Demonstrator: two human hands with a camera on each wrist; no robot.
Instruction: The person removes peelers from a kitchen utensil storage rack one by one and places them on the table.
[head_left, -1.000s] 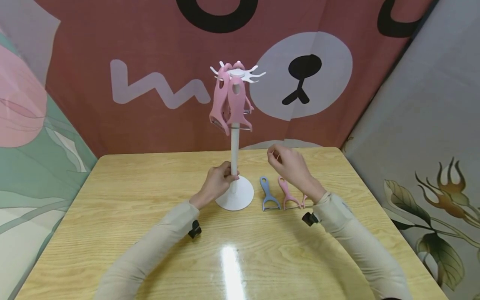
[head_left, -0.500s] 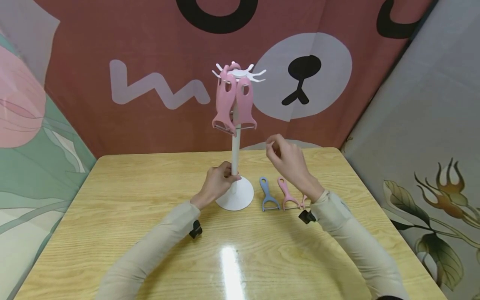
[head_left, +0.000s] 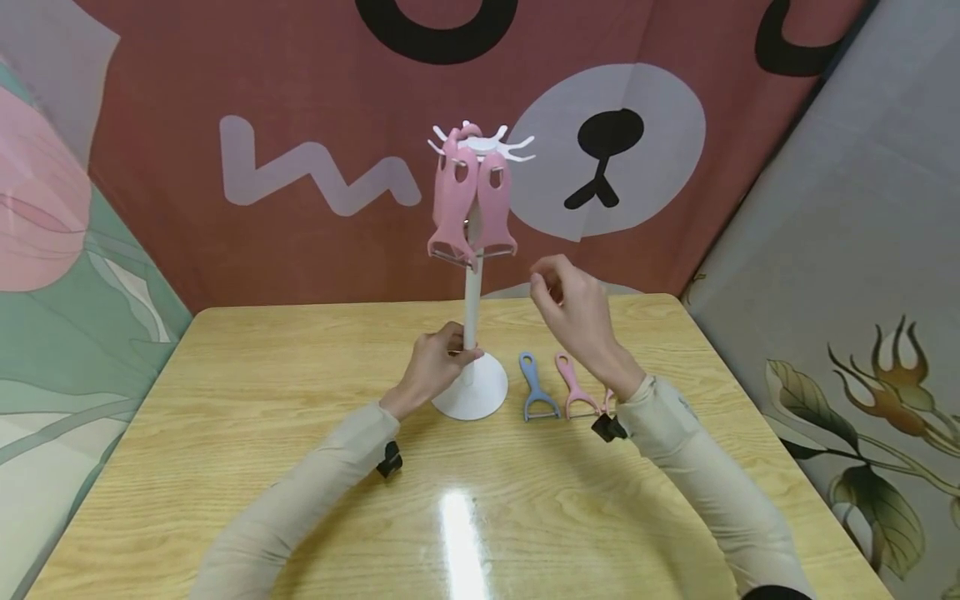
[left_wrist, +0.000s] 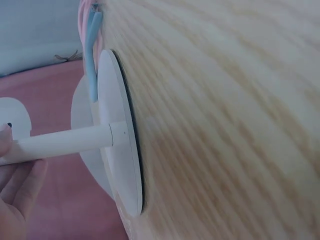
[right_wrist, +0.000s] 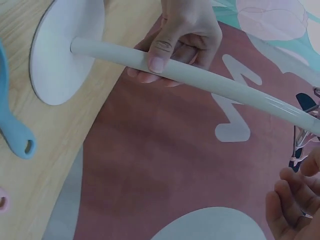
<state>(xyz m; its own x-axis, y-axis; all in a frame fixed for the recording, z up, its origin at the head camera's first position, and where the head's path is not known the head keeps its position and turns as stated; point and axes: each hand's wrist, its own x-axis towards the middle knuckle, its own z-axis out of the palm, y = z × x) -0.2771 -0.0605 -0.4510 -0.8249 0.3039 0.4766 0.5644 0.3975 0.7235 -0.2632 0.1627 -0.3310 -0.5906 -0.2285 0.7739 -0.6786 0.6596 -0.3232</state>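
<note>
A white stand (head_left: 472, 308) with a round base (head_left: 480, 400) stands upright on the table. My left hand (head_left: 431, 371) grips its pole low down, thumb across the front, as the right wrist view also shows. Pink Y-shaped peelers (head_left: 454, 208) hang from the hooks (head_left: 513, 150) at the top, on the left and front. My right hand (head_left: 576, 312) is raised to the right of the pole, below the hanging peelers, fingers loosely curled and holding nothing. Under that arm lie a blue peeler (head_left: 534, 385) and a pink peeler (head_left: 572, 385); the wrist partly hides another pink peeler (head_left: 608, 400).
The wooden table (head_left: 247, 400) reaches back to a reddish cloth (head_left: 315, 250) with a bear print. Dark wrist cameras sit on both sleeves, the right camera (head_left: 609, 427) close in front of the lying peelers. Bare hooks point to the right on the stand's top.
The hanging peelers have swung round with the stand's top toward the right. My right hand has risen a little. The left hand keeps its place on the pole.
</note>
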